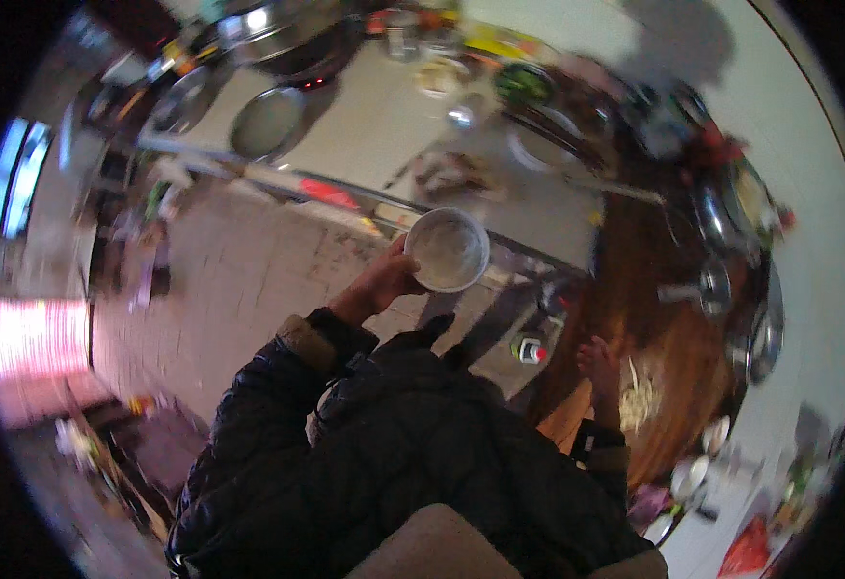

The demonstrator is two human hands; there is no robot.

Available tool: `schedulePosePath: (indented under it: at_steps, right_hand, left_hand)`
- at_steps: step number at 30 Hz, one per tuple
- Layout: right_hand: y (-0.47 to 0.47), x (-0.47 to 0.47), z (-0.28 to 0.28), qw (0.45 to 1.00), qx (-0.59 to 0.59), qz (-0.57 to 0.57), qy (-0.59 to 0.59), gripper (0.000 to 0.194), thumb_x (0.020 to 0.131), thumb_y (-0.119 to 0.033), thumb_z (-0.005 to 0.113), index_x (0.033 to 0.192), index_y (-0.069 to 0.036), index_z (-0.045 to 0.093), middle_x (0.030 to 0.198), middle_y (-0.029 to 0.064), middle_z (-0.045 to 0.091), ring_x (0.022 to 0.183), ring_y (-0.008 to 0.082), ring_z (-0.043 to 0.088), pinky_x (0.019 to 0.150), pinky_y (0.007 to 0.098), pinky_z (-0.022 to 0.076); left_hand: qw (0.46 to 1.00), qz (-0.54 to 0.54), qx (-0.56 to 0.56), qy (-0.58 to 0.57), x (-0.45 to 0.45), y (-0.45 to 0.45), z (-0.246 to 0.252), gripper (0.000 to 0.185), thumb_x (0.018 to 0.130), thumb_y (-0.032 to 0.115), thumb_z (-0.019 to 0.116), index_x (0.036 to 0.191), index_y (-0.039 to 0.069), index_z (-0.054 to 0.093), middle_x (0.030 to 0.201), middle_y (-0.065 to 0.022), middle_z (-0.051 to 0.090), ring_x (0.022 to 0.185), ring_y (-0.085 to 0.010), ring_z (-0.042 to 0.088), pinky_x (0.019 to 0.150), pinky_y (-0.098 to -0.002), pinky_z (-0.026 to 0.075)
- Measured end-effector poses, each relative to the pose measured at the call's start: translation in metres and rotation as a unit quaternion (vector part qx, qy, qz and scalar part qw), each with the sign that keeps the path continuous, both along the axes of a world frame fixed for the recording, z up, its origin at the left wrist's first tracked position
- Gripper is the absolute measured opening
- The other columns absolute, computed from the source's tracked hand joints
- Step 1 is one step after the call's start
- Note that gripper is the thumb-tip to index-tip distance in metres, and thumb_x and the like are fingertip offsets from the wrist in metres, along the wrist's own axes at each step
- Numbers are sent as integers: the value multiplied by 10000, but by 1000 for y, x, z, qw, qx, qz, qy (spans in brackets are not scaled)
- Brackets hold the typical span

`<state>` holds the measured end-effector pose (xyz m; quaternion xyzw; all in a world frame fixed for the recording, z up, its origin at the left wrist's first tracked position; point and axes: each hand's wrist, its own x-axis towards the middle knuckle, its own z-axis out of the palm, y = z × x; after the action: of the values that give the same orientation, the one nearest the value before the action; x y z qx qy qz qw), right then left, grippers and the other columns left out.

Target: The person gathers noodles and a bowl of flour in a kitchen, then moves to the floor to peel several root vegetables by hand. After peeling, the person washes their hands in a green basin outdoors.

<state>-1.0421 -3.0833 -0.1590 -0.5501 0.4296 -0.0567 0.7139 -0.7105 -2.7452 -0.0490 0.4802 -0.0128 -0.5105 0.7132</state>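
My left hand (386, 275) grips the rim of a round white bowl (448, 250) and holds it over the floor, close to the counter's front edge. The bowl's inside is pale; blur hides whether anything lies in it. Off to the right, my right hand (600, 365) is empty, its fingers somewhat apart, above the edge of a brown wooden surface (672, 333). Beside that hand lies a small heap of pale strips (638, 402) on the wood.
On the pale counter (364, 101) are a large metal pot (278, 36), a round pan (269, 123) and a container of green vegetables (524, 85). A plate (545, 141) sits further right. Metal utensils (715, 286) line the wooden surface. A red-capped bottle (531, 351) stands low, near my legs.
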Motion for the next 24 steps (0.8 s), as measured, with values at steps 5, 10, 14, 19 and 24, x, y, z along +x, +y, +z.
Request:
schedulePosePath:
  at_steps: [5, 10, 14, 19, 24]
  right_hand:
    - [106, 199, 67, 944, 122, 289, -105, 439, 922, -284, 512, 1286, -54, 421, 1131, 101, 566, 945, 178, 587, 821, 297, 477]
    - [228, 279, 108, 834, 155, 520, -97, 537, 928, -321, 487, 1366, -77, 294, 1241, 113, 504, 1051, 203, 550, 864, 334, 462]
    - [299, 318, 119, 787, 225, 569, -74, 611, 922, -367, 488, 1402, -121, 199, 1308, 119, 436, 1124, 246, 509, 889, 359, 452]
    - [395, 382, 114, 765, 299, 570, -24, 578, 901, -374, 522, 1393, -245, 247, 1336, 71, 411, 1179, 253, 450, 894, 439, 437]
    - [500, 437, 125, 770, 301, 561, -27, 565, 885, -289, 580, 1372, -227, 300, 1286, 43, 448, 1108, 235, 497, 835, 406, 458]
  left_hand:
    - [983, 179, -27, -3, -28, 108, 8, 620, 802, 92, 491, 1380, 155, 277, 1290, -79, 446, 1099, -247, 525, 886, -428, 478]
    - [951, 310, -12, -15, -48, 174, 19, 587, 816, 92, 482, 1369, 153, 296, 1269, -70, 472, 1073, -226, 536, 857, -403, 491]
    - [938, 338, -74, -21, -41, 227, 20, 578, 816, 118, 498, 1361, 138, 308, 1232, -59, 498, 982, -196, 572, 747, -323, 520]
    - [931, 349, -101, -26, -7, 307, 16, 568, 801, 121, 530, 1336, 123, 336, 1126, -69, 546, 826, -170, 597, 693, -287, 522]
    - [921, 365, -123, -51, 32, 399, 23, 571, 820, 153, 550, 1345, 121, 328, 1098, -72, 557, 812, -153, 591, 706, -278, 518]
